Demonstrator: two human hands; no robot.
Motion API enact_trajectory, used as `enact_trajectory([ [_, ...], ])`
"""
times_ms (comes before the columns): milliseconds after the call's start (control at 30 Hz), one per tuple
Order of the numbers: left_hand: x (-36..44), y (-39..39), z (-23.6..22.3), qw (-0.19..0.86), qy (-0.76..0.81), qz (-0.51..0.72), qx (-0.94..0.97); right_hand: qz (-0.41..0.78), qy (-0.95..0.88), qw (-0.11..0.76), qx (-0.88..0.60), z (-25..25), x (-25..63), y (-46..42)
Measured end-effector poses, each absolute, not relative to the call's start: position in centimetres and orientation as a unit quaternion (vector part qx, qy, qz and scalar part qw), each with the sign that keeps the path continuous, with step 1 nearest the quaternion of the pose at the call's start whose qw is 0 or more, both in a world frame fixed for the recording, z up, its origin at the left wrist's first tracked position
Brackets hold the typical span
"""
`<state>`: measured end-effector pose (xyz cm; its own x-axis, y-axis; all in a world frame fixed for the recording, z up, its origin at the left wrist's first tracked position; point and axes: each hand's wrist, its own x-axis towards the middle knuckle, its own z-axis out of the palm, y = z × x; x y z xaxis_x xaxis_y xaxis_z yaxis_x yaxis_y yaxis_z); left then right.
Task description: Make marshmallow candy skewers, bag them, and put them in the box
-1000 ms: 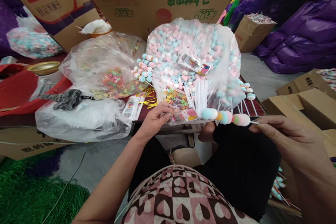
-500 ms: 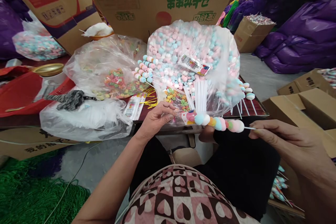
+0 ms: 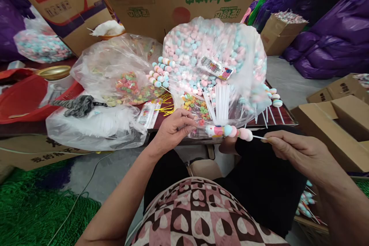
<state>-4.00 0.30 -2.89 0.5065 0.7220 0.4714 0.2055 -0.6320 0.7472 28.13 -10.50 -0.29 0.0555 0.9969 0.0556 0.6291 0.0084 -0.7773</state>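
Observation:
My right hand (image 3: pixel 291 150) pinches the white stick of a candy skewer (image 3: pixel 236 132) threaded with pastel blue, pink and white balls, its tip pointing left. My left hand (image 3: pixel 173 128) is closed on the open end of a clear printed wrapper bag (image 3: pixel 201 125) at the table's front edge. The skewer's far end sits inside that wrapper's mouth. Just behind stand a bundle of white sticks (image 3: pixel 220 102) and a big clear bag of pink and blue candy balls (image 3: pixel 213 52).
A clear bag of coloured ring candies (image 3: pixel 127 84) lies left of centre, with finished skewers (image 3: pixel 161 75) and gold twist ties (image 3: pixel 165 109) beside it. A red basin (image 3: pixel 23 100) is at the left. Cardboard boxes (image 3: pixel 340 123) stand at the right and purple sacks (image 3: pixel 331 38) behind them.
My right hand has pushed the skewer leftward, so its candy end has gone from free air into the wrapper held by my left hand. The left hand has stayed put.

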Motion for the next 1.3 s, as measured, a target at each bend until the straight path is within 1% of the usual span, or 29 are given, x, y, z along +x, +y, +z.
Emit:
enact_trajectory([
  [167, -3.7, 0.1, -2.2, 0.294, 0.280, 0.395, 0.824, 0.291, -0.659, 0.334, -0.608, -1.7, 27.3, -10.4],
  [267, -3.6, 0.0, -1.3, 0.323, 0.272, 0.404, 0.812, 0.299, -0.625, 0.375, -0.616, -2.7, 26.8, -10.5],
  [433, -3.1, 0.0, -0.4, 0.420, 0.286, 0.460, 0.728, 0.389, -0.582, 0.410, -0.584, -4.6, 25.2, -10.9],
  [533, -2.4, -0.4, -0.1, 0.520, 0.303, 0.505, 0.619, 0.422, -0.530, 0.461, -0.573, -5.4, 24.0, -11.1],
  [633, -1.2, -1.3, 0.6, 0.616, 0.285, 0.542, 0.496, 0.469, -0.460, 0.514, -0.553, -6.1, 22.5, -11.2],
  [733, 0.0, -2.3, 0.9, 0.641, 0.260, 0.571, 0.442, 0.505, -0.406, 0.544, -0.533, -6.6, 20.9, -11.2],
  [833, 1.1, -3.1, 0.8, 0.662, 0.246, 0.577, 0.410, 0.531, -0.389, 0.549, -0.516, -6.8, 19.6, -11.4],
  [967, 2.1, -3.9, 0.4, 0.700, 0.248, 0.566, 0.359, 0.557, -0.386, 0.529, -0.511, -6.8, 18.1, -11.8],
  [1133, 3.6, -4.8, -1.0, 0.677, 0.274, 0.576, 0.366, 0.542, -0.375, 0.547, -0.516, -6.7, 15.2, -12.4],
  [1200, 3.8, -5.1, -1.4, 0.676, 0.285, 0.575, 0.363, 0.563, -0.376, 0.534, -0.506, -6.7, 14.4, -12.5],
  [1300, 3.2, -5.1, -1.3, 0.705, 0.270, 0.553, 0.353, 0.608, -0.348, 0.530, -0.478, -6.6, 14.3, -12.4],
])
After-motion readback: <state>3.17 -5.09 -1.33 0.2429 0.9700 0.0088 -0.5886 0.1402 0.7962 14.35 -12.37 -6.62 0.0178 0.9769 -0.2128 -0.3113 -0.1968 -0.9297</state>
